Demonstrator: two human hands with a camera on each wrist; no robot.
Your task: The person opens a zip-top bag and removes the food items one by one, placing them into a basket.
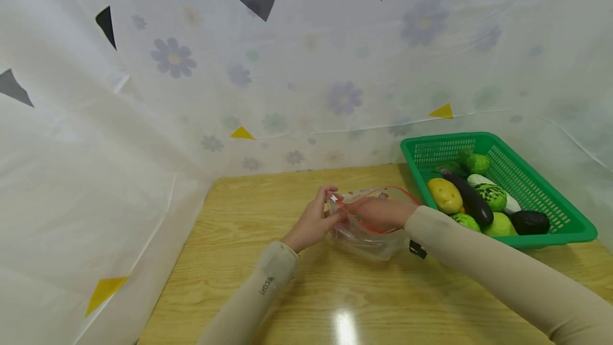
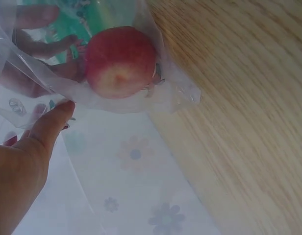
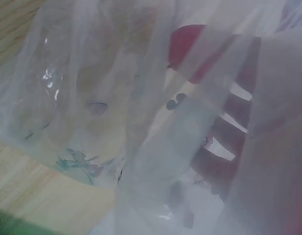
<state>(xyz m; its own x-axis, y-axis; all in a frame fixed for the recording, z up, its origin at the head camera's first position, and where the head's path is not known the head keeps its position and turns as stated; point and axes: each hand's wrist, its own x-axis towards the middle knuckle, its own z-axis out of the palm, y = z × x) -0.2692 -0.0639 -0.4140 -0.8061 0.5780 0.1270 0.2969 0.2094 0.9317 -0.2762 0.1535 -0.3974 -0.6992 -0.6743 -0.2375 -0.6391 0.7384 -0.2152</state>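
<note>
A clear zip bag (image 1: 369, 244) with a red zipper edge and a white slider (image 1: 333, 197) stands on the table, its mouth spread. My left hand (image 1: 313, 222) pinches the bag's rim near the slider, thumb on the near side. Through that mouth my right hand (image 1: 380, 213) reaches inside the bag. A red apple (image 2: 120, 62) with a paler patch lies inside, seen through the plastic in the left wrist view. The right fingers (image 2: 48, 49) are spread and loosely bent beside it, one fingertip right at its side. In the right wrist view, plastic folds blur the apple (image 3: 190, 49).
A green basket (image 1: 570, 217) stands to the right, with an eggplant (image 1: 471, 196), a yellow potato-like piece (image 1: 444, 196) and several green vegetables. The wooden table (image 1: 230, 281) meets a flower-patterned plastic curtain (image 1: 287, 95) behind and at the left. A small black object (image 1: 417, 249) shows below the right cuff.
</note>
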